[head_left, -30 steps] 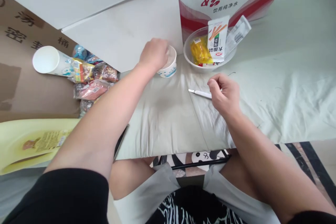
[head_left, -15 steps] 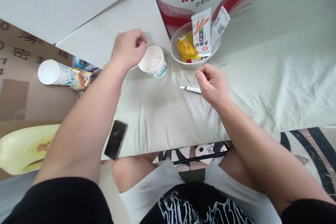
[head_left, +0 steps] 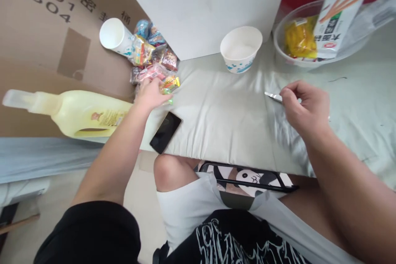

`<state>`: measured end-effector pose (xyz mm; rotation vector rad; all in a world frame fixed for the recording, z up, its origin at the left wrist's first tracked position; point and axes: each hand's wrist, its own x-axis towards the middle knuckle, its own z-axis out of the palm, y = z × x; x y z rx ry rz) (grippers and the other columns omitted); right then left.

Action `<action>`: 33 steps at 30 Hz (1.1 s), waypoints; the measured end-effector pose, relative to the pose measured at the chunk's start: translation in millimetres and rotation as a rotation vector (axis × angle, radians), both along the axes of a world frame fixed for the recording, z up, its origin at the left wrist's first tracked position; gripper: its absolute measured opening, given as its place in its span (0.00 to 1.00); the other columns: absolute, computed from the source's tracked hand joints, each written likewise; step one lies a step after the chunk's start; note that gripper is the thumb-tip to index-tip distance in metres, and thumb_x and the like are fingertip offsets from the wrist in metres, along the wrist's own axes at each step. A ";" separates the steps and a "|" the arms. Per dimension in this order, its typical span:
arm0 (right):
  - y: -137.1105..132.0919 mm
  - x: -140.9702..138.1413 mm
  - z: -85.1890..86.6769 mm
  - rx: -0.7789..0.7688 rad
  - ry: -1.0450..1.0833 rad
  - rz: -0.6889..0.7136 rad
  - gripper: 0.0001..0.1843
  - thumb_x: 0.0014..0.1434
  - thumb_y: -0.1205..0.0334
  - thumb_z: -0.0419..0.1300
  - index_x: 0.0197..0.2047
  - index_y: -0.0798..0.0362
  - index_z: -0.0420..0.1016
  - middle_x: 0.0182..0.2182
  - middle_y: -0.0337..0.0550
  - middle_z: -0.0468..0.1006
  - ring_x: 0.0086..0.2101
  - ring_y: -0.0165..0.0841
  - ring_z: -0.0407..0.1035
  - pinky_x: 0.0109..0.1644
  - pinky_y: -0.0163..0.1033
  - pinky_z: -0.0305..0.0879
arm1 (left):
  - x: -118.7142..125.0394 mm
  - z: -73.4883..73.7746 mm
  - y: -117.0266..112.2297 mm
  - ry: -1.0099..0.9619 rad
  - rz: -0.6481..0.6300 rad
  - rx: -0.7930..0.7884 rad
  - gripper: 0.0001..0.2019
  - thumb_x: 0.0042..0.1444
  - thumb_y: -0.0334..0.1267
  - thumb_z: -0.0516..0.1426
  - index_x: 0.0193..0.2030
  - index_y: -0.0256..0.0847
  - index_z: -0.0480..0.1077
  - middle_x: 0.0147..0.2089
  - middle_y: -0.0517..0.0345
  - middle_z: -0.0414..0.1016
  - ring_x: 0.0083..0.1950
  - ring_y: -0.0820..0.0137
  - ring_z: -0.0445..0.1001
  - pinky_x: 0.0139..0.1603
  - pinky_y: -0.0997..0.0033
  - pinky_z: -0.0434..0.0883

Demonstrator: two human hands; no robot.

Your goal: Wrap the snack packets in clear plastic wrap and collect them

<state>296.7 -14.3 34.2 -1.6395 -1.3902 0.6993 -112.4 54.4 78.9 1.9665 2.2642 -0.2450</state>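
Note:
My left hand (head_left: 150,93) reaches into a pile of small wrapped snacks (head_left: 154,70) on the left, thumb and fingers apart and touching the wrappers. Some fingertips are hidden among them. Over the cloth at the right, my right hand (head_left: 306,107) is curled with thumb against the index finger. A slim white pen-like tool (head_left: 274,96) with a flat pale tip sticks out at its left side; whether the fingers grip it or it lies beneath them, I cannot tell. Between the hands stands a white paper bowl (head_left: 241,45) with a blue pattern.
A dark phone (head_left: 166,133) lies near the front edge. Left are a tipped paper cup (head_left: 115,37) and a yellow bottle (head_left: 89,111), by a cardboard box (head_left: 66,49). A clear plastic bowl (head_left: 281,51) with snack packets stands right, near white boxes (head_left: 201,12).
My left hand has gone from beside the paper bowl to the snack pile. My right hand stays curled by the white tool. The view has turned left.

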 end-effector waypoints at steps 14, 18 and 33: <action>-3.7 4.7 -7.1 0.005 -0.073 0.054 0.08 0.56 0.58 0.57 0.27 0.48 0.70 0.21 0.39 0.70 0.26 0.36 0.65 0.33 0.43 0.62 | 4.8 16.8 -28.2 -0.431 -0.023 0.250 0.33 0.43 0.55 0.68 0.56 0.46 0.71 0.58 0.48 0.75 0.62 0.49 0.72 0.64 0.50 0.68; -0.3 10.6 -18.6 0.064 -0.370 0.002 0.05 0.55 0.59 0.59 0.35 0.49 0.74 0.37 0.51 0.78 0.41 0.46 0.71 0.49 0.53 0.65 | 58.9 25.1 -45.5 -1.189 0.001 0.294 0.34 0.48 0.69 0.61 0.55 0.49 0.71 0.61 0.51 0.74 0.66 0.52 0.70 0.65 0.48 0.71; -13.8 6.0 -16.2 -0.005 -0.196 0.128 0.16 0.66 0.47 0.55 0.48 0.48 0.73 0.24 0.37 0.68 0.25 0.34 0.62 0.33 0.41 0.58 | 149.4 -68.0 -67.8 -1.914 0.271 -0.340 0.38 0.41 0.64 0.68 0.57 0.49 0.70 0.67 0.46 0.71 0.68 0.39 0.69 0.51 0.41 0.79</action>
